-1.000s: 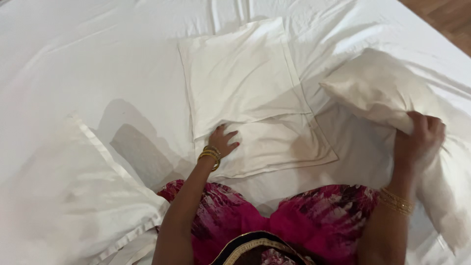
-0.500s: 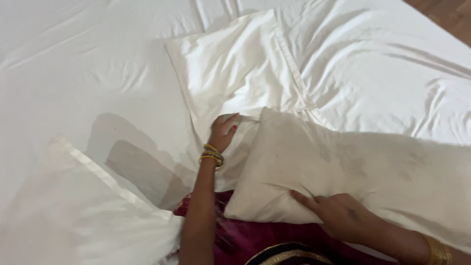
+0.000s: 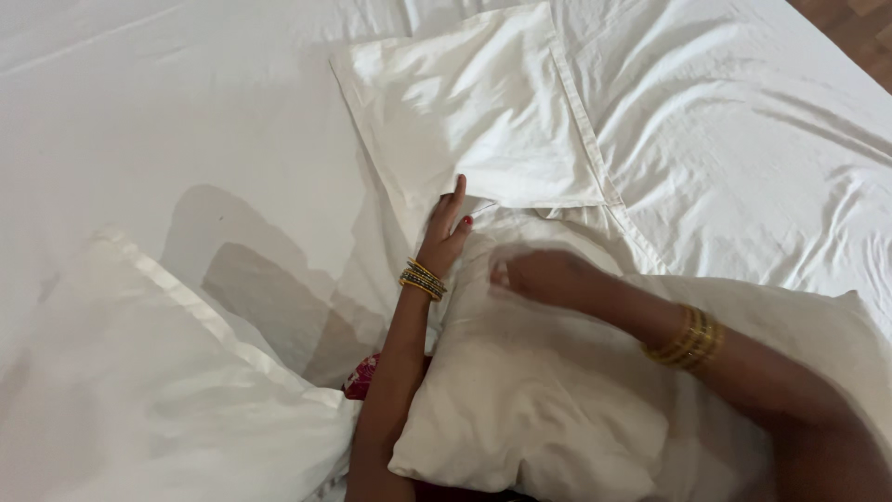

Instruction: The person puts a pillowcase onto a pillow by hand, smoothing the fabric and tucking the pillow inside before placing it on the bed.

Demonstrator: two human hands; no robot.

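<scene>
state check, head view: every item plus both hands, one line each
left hand: open, fingers on the edge of the flat pillowcase
right hand: blurred, pressing on the plump pillow
flat pillowcase: empty, lying flat on the sheet
plump pillow: filled, dented under the right hand
cased pillow: filled, lying lower left
bed sheet: spread, creased

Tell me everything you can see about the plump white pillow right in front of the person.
The pillow is plump and off-white, in a smooth cloth case with soft creases. It lies on the white bed sheet, close to the person's body, its far end reaching a flat empty pillowcase. The right hand, blurred, rests on its top, with the forearm across it. The left hand touches its far left corner. Its near edge covers the lap.
</scene>
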